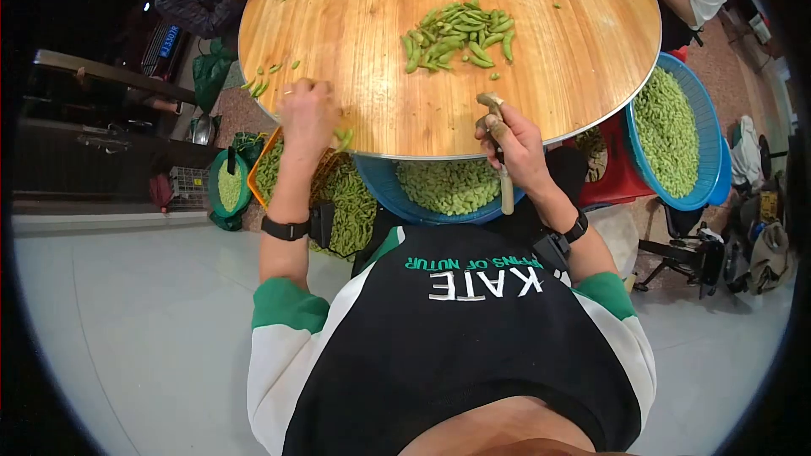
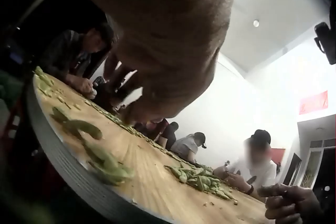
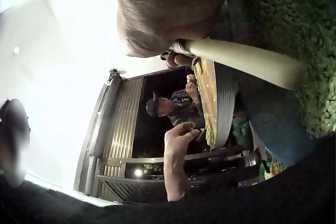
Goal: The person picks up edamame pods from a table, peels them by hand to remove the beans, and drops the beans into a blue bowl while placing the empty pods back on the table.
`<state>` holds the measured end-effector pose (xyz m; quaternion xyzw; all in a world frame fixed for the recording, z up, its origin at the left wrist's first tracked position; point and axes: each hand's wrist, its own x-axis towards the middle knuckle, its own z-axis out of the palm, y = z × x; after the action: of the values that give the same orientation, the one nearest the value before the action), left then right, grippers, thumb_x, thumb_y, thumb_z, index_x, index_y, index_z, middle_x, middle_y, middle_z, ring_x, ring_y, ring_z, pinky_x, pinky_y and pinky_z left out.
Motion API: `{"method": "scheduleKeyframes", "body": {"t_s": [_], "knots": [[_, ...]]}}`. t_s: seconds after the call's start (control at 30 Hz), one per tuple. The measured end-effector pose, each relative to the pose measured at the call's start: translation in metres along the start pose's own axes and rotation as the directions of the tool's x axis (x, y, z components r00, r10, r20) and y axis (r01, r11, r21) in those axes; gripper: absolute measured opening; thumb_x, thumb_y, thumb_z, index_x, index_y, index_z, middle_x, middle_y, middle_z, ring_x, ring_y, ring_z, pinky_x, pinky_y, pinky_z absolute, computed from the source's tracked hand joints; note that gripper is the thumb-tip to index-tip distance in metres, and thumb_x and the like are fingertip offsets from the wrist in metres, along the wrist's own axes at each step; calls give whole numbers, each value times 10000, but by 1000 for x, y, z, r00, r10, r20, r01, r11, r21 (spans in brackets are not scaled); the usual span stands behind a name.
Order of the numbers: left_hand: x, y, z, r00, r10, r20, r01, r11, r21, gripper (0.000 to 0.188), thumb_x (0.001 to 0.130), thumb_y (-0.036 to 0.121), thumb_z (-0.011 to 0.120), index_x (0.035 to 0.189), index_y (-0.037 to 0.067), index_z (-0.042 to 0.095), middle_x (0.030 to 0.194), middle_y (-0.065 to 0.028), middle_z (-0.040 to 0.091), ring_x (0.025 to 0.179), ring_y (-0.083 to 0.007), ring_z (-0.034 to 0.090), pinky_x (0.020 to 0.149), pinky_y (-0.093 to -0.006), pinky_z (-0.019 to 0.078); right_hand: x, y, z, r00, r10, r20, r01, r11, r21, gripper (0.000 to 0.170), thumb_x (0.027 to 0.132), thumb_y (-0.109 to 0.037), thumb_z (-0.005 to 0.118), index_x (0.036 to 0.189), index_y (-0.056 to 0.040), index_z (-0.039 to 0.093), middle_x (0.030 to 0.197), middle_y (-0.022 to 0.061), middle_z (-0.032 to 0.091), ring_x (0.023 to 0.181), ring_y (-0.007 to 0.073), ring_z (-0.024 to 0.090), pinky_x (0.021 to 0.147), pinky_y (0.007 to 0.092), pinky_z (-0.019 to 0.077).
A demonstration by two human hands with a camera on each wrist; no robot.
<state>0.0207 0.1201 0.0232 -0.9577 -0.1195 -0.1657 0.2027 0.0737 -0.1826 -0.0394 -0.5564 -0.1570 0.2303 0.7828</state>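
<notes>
A: Two states first: left hand (image 1: 308, 118), right hand (image 1: 517, 148)?
B: Right has its fingers curled round a pale-handled tool (image 1: 507, 192), handle end pointing back at the wearer, out past the table edge and above the blue basin (image 1: 378, 188). Working end I can't make out. Left has bent fingers, blurred at the tips; can't tell how far they part or whether they pinch anything.
A: Pods?
B: Near pods (image 1: 343, 137) lie on the table (image 1: 338, 42) by its front edge, just to the right of the left hand, on the side facing the right hand. Long axis looks roughly toward the wearer; blur, so low confidence.
A: Nearer hand?
B: Left, easily. Right is well apart from them.
A: And the pod pile (image 1: 460, 34)?
B: Beyond both hands. Right is nearer, pile almost straight ahead of it. Axes mixed, no common direction. A few loose pods (image 1: 258, 84) sit left of the left hand too.
A: So what governs?
B: My read: the sideways gap between near pods and tool. Left is the one placed to bridge it.
</notes>
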Motion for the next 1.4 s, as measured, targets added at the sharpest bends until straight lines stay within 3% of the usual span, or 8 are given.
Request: {"method": "scheduleKeyframes", "body": {"t_s": [0.07,0.13,0.33,0.53,0.63,0.73,0.93,1.4], "knots": [[16,17,20,999,48,17,-26,772,-635,216,818,134,591,1004,35,638,878,-174,640,856,-331,615,758,-403,481,1,0,4,1000,-9,4,9,999,-47,329,983,-147,441,1283,-12,461,802,24,566,542,29,456,441,174,385],[33,50,31,995,80,-57,-95,649,-755,194,821,143,592,974,42,653,879,-182,640,852,-341,611,766,-416,477,-1,1,5,1000,-8,7,8,995,-101,324,983,-142,441,1281,-16,467,796,20,566,538,28,452,442,173,385],[61,96,52,999,7,37,20,738,-675,191,779,159,619,869,-10,627,866,-215,621,879,-358,594,783,-439,472,-2,3,2,1000,-4,-13,2,990,-143,322,981,-131,434,1280,-19,478,781,20,567,536,30,454,444,176,387],[46,78,33,978,-37,203,200,414,-888,140,783,111,624,848,-11,597,721,-147,626,664,-287,611,607,-370,485,-1,-6,5,998,45,-33,-48,997,-67,335,978,-150,442,1281,-9,476,792,26,568,553,34,465,440,181,382],[19,82,2,919,175,352,391,-303,-869,29,841,33,632,862,18,620,729,-31,630,585,-46,556,448,-182,394,1,-9,11,993,109,33,-113,986,119,374,984,-164,424,1323,-9,443,823,39,551,542,45,435,432,178,361],[-5,97,-18,888,302,347,451,-428,-783,41,851,32,627,888,15,627,718,-29,625,567,-57,550,448,-185,403,0,-13,22,983,155,99,-176,948,267,382,982,-166,421,1332,-14,423,830,57,546,534,68,426,419,188,347],[-18,109,-16,870,350,348,487,-499,-716,55,852,38,638,900,16,625,731,-10,614,557,-46,530,468,-185,404,-7,-14,22,962,150,229,-236,877,419,180,971,-182,455,1065,-40,511,825,45,557,549,74,435,409,197,334],[-18,110,-9,844,443,300,530,-614,-585,84,863,54,625,936,28,594,759,-55,623,566,-75,549,454,-208,442,-9,-11,20,953,211,219,-298,796,527,168,956,-158,492,1050,-28,540,772,45,528,501,66,401,384,189,322]]}}
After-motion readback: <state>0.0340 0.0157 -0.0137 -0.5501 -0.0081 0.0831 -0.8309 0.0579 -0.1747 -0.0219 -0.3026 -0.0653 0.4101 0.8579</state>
